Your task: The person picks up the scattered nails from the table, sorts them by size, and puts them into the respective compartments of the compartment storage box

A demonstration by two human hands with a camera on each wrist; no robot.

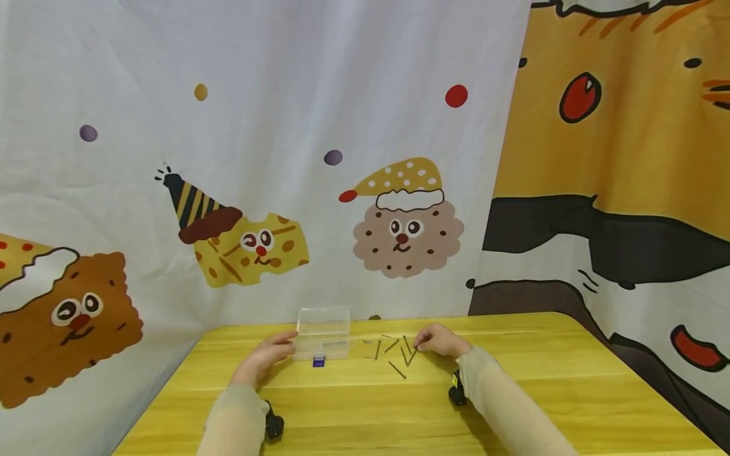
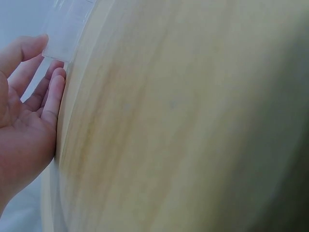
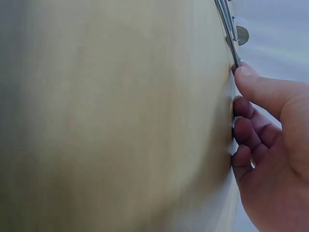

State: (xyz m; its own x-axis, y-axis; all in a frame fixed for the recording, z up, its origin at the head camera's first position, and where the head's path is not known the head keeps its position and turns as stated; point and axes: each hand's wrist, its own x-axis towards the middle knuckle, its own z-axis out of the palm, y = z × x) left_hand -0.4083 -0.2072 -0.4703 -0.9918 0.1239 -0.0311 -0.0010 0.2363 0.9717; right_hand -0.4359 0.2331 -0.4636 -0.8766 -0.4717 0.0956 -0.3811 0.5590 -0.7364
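A clear plastic box point(image 1: 308, 347) stands on the table with its lid point(image 1: 323, 321) raised at the back and a blue latch point(image 1: 319, 361) at the front. My left hand point(image 1: 264, 358) rests at the box's left side, thumb and fingertips against its wall, fingers loosely bent in the left wrist view. To the right of the box, my right hand point(image 1: 440, 341) pinches the end of a thin metal nail point(image 3: 232, 50) between thumb and forefinger. Its other fingertips touch the tabletop. Several loose nails point(image 1: 397, 370) lie scattered between the box and my right hand.
The yellow wood-grain table point(image 1: 365, 411) ends at the back against a white curtain point(image 1: 274, 95) printed with cartoon snacks. Dark wrist devices hang at both sleeves, one by the left point(image 1: 274, 425) and one by the right point(image 1: 457, 394).
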